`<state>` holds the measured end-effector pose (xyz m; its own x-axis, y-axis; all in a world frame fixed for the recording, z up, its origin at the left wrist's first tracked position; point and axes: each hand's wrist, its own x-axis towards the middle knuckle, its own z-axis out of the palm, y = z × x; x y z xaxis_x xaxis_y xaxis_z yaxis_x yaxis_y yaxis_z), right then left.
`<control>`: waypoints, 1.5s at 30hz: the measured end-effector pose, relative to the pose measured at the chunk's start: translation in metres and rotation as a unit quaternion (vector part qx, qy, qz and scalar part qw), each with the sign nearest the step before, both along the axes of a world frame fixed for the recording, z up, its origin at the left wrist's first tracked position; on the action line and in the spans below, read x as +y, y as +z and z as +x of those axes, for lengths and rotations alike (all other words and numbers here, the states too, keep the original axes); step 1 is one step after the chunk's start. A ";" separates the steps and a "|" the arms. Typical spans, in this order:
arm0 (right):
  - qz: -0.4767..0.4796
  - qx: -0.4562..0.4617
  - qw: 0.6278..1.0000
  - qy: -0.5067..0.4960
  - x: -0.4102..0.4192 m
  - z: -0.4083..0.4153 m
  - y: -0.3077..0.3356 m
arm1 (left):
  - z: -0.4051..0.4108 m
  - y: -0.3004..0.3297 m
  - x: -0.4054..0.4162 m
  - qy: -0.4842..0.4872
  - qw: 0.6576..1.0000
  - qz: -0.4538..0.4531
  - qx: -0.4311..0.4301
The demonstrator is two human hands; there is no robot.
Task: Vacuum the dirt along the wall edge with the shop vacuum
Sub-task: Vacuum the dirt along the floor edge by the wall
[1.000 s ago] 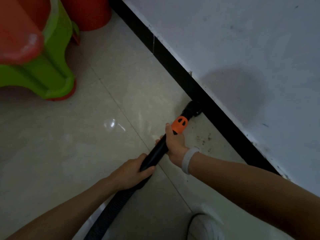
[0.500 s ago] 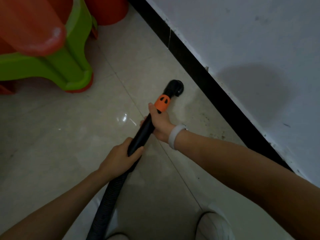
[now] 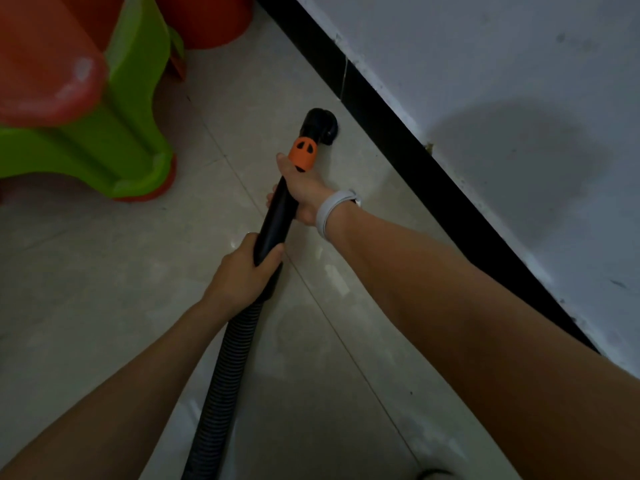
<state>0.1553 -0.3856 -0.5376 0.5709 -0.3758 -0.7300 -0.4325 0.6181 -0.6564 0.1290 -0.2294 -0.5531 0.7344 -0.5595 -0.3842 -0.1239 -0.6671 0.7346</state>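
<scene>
Pale floor tiles [image 3: 104, 271] meet black skirting [image 3: 398, 133] below white wall [image 3: 485, 46].

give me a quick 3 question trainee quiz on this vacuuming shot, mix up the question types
1. True or false: the nozzle sits on the floor close to the black baseboard.
2. Multiple choice: where does the right hand grip the wand?
A. on the ribbed hose
B. just behind the orange collar
C. on the nozzle tip
3. Fill in: the left hand holds where the wand meets the ribbed ____.

Key
1. True.
2. B: the right hand is just behind the orange collar.
3. hose
</scene>
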 end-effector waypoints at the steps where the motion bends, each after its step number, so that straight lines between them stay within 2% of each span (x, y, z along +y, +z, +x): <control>1: 0.002 0.002 1.000 -0.008 0.000 -0.004 -0.002 | -0.002 0.000 0.001 -0.008 1.000 0.001 0.007; 8: -0.014 0.039 0.995 -0.087 0.005 -0.056 -0.007 | -0.026 0.003 0.002 -0.135 0.988 0.036 0.064; 12: -0.013 0.077 0.988 -0.133 0.015 -0.097 -0.003 | -0.055 0.008 0.007 -0.163 0.977 0.031 0.132; 17: -0.002 0.091 0.975 -0.202 0.039 -0.142 -0.001 | -0.081 0.016 0.014 -0.192 0.967 0.054 0.156; 20: -0.010 0.104 0.968 -0.228 0.055 -0.153 -0.004 | -0.093 0.014 0.028 -0.196 0.969 0.058 0.136; 27: 0.024 0.064 0.987 -0.145 0.102 -0.134 -0.003 | -0.089 0.008 0.078 -0.102 0.988 0.069 0.095; 33: 0.038 0.037 0.989 -0.136 0.116 -0.136 -0.001 | -0.090 0.010 0.092 -0.117 0.987 0.066 0.091; 38: 0.021 0.059 0.973 -0.223 0.113 -0.184 -0.001 | -0.121 0.014 0.080 -0.201 0.972 0.071 0.100; 45: 0.017 0.094 0.907 -0.410 0.133 -0.261 0.003 | -0.156 0.017 0.076 -0.383 0.910 0.108 0.113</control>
